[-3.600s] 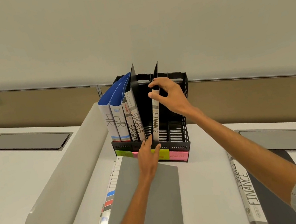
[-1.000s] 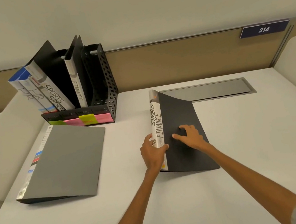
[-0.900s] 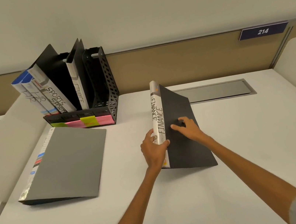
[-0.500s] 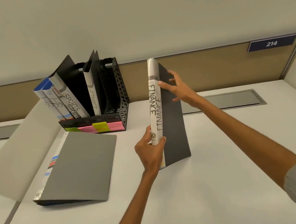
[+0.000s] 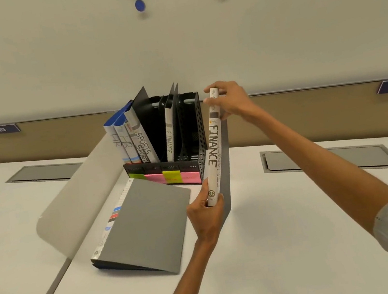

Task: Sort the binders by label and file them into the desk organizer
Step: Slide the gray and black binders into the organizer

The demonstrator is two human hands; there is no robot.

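Black-covered, the held FINANCE binder [image 5: 213, 148] now stands upright just beside the right wall of the desk organizer [image 5: 199, 125]. Half a second ago it was well apart from it, further right on the table [image 5: 292, 245]. The left hand [image 5: 205, 211] still pinches the spine's lower end, while the right hand [image 5: 228, 100] has shifted from the cover to grip the spine's top. Inside the organizer, two HR binders [image 5: 121, 142] and the SPORTS binders [image 5: 142, 142] lean at the left end. A filed FINANCE binder [image 5: 169, 135] stands further right. A grey binder [image 5: 148, 220] lies flat in front.
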